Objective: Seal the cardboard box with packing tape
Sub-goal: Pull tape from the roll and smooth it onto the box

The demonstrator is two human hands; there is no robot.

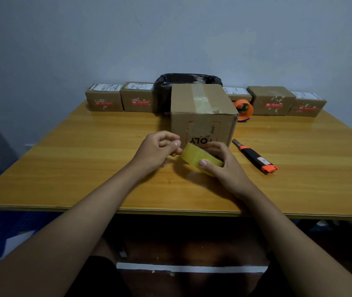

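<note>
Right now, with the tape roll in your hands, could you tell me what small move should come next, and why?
Probably peel the tape's free end up with the left hand: its fingertips pinch at the edge of the tape roll, which the right hand grips, and no strip yet reaches the cardboard box.

A row of small labelled parcels (pixel 104 99) lines the far edge of the wooden table (pixel 63 168), with a black plastic-wrapped bundle (pixel 164 86) in the middle. An orange tape dispenser (pixel 244 108) sits far right; an orange-and-black utility knife (pixel 254 157) lies nearer.

Glossy wood-grain table (pixel 85 168), matt cardboard box (pixel 200 116), shiny translucent tape roll (pixel 194 156).
</note>
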